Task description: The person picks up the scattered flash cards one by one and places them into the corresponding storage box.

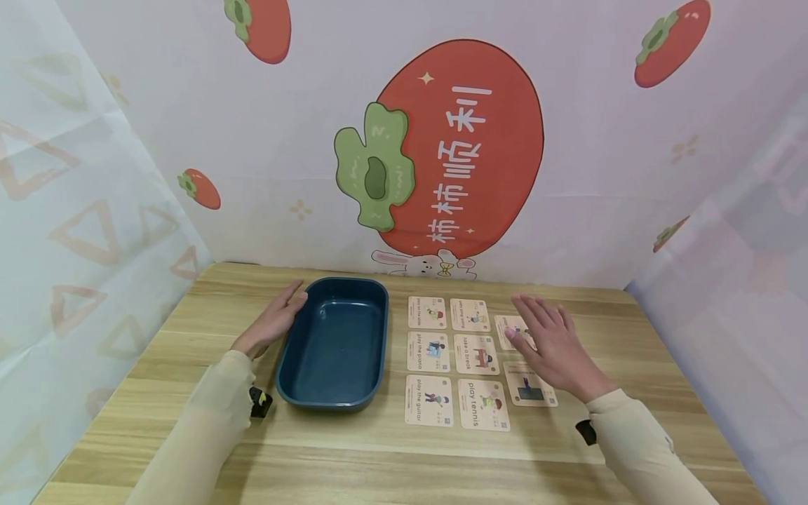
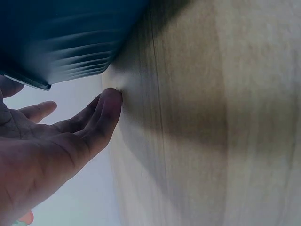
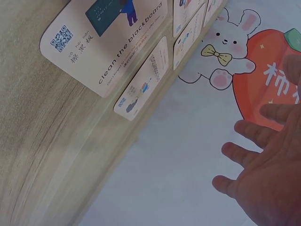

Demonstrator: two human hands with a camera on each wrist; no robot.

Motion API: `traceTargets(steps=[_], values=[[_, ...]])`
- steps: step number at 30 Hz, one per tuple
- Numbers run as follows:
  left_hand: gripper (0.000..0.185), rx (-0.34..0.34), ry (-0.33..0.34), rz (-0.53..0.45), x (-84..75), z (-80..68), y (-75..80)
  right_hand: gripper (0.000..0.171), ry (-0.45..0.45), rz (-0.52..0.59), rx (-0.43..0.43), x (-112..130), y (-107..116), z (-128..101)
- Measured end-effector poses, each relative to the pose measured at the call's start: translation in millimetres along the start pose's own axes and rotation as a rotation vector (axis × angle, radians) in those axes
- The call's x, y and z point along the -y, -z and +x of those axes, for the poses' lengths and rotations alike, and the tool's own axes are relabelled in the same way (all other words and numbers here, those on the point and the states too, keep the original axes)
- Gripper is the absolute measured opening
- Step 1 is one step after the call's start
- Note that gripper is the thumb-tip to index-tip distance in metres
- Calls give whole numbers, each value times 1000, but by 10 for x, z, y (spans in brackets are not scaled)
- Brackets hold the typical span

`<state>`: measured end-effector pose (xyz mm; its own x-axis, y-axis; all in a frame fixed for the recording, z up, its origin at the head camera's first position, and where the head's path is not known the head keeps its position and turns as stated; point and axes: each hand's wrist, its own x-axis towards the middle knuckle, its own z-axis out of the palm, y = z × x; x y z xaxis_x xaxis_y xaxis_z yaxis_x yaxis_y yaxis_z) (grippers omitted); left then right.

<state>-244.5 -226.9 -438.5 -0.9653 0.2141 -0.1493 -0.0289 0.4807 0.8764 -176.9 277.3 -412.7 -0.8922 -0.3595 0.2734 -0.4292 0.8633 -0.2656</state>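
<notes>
A deep blue rectangular tray [image 1: 344, 344] stands left of centre on the wooden table. My left hand [image 1: 278, 319] is at its left wall with the fingers loosely extended and the thumb close to the rim; in the left wrist view the fingertips [image 2: 112, 96] are low, near the table. Several picture cards lie face up to the right, among them "play the guitar" [image 1: 429, 400], "play tennis" [image 1: 483, 405] and "play the piano" [image 1: 428, 352]. Over the right column hovers my right hand [image 1: 558, 351], fingers spread, holding nothing. It partly covers the "clean the blackboard" card [image 3: 117, 42] in the head view.
The "take a break" card [image 1: 476, 354] lies in the middle column. Behind the table [image 1: 353, 463] rises a white backdrop [image 1: 284, 231] printed with persimmons and a rabbit. White sheets [image 1: 95, 280] close off both sides.
</notes>
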Motion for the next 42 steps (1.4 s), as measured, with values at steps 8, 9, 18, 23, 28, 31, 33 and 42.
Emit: traceTargets(steps=[8, 9, 18, 23, 28, 31, 33, 42], values=[[63, 7, -34, -13, 7, 0, -14, 66, 5, -6, -9, -26, -33, -21], [62, 11, -38, -12, 3, -4, -16, 66, 5, -8, -7, -30, -39, -23], [57, 30, -58, -16, -1, -9, -31, 67, -24, 3, 33, -42, -31, -71], [55, 27, -84, -15, 10, -12, -28, 67, -44, -15, 53, -57, -19, -103], [54, 29, -87, -17, 10, -18, -25, 63, -49, -33, 60, -90, -26, -147], [55, 29, -90, -23, 17, -14, -22, 62, -59, -36, 65, -103, -24, -180], [55, 28, -90, -28, 23, -8, -21, 60, -65, -38, 70, -114, -19, -206], [55, 30, -78, -50, 9, -10, -26, 56, -112, -26, 138, -167, -3, -314]])
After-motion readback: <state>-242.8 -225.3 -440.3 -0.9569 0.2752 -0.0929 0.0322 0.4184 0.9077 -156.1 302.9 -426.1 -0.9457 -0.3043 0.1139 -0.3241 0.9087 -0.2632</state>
